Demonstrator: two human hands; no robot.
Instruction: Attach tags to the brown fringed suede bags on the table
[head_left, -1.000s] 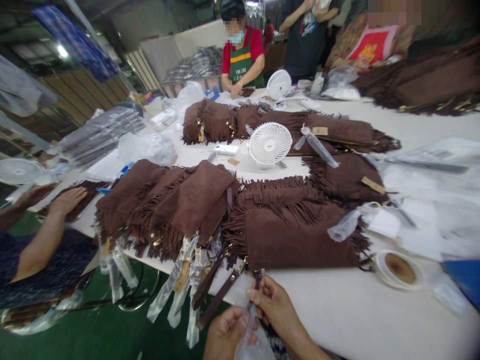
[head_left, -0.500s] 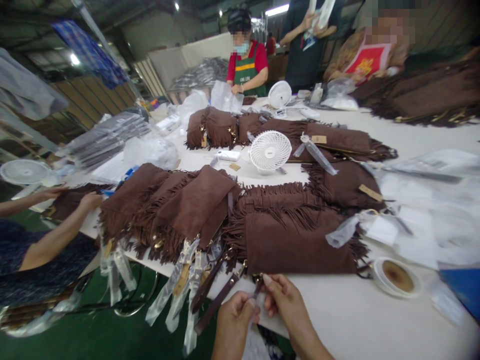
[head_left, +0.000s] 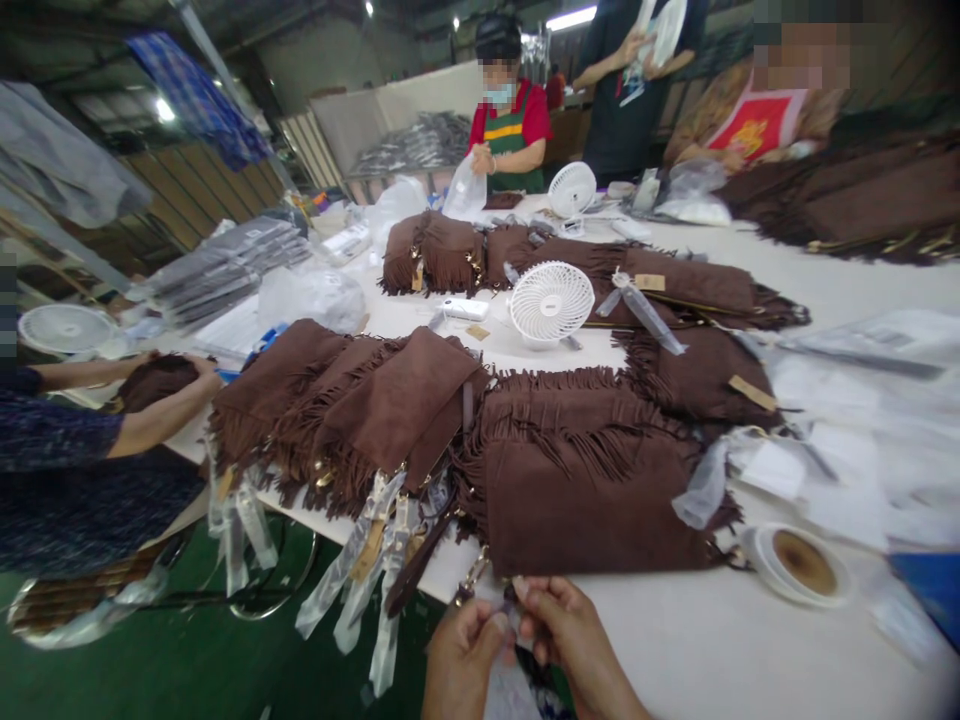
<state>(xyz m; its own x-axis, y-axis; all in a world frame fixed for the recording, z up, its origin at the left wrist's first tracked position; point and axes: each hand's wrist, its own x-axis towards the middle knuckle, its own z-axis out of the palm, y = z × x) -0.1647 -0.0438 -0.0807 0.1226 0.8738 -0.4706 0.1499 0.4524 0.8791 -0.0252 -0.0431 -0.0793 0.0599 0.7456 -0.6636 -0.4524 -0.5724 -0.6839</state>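
Brown suede filled most of the white table. At six o'clock the left hand and the right hand met at the table's near edge, fingertips pinched together on a small dark strap end with a metal clasp, and a clear plastic sleeve hung between the two palms. Both hands were closed narrowly on that small piece; what lay inside the pinch was too small to tell. Just above them, at twelve o'clock from the hands, lay the brown suede fringed bag, flat on the table, its near edge touching the clasp area. At ten o'clock from the hands a fanned stack of brown fringed bags overhung the table edge, their plastic-wrapped straps dangling. A small white desk fan stood beyond the bags at twelve o'clock. At three o'clock sat a round roll of clear tape. At nine o'clock a co-worker's hand rested on another brown piece. A person in a red shirt and green apron stood at the far end.
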